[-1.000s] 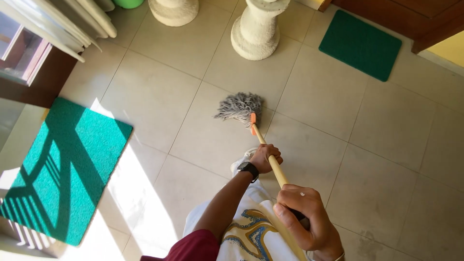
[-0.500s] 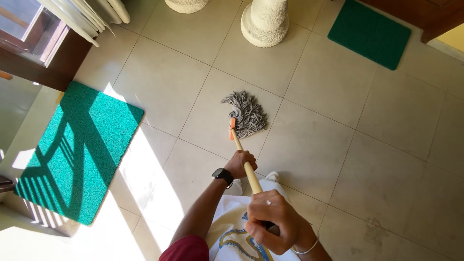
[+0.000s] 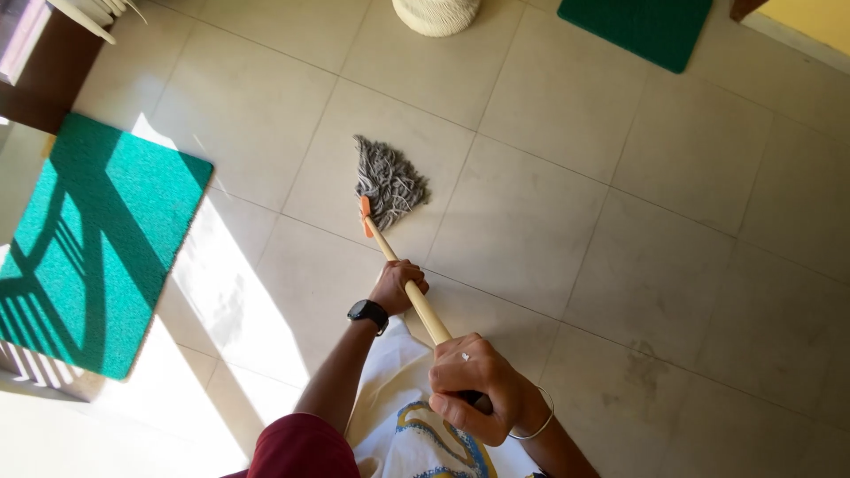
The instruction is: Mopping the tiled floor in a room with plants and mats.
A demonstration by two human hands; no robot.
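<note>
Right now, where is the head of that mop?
In the head view, the grey mop head lies on the tiled floor ahead of the left hand, between the green mat on the left and the pale pedestal base.

Grey string mop head [image 3: 388,181] is laid on beige tiled floor [image 3: 567,177], ahead of both hands. Large green textured mat [image 3: 84,248] is placed left; small green mat [image 3: 639,26] far right, w/ pale round pedestal base [image 3: 436,12] between, far side.

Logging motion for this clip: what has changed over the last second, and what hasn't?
The mop head has swung from right of the handle to its left, strands now fanning up and left on the tiled floor. The view slid, so the pedestal sits at the top edge. Nothing was taken hold of or let go: left hand and right hand still grip the handle.
</note>
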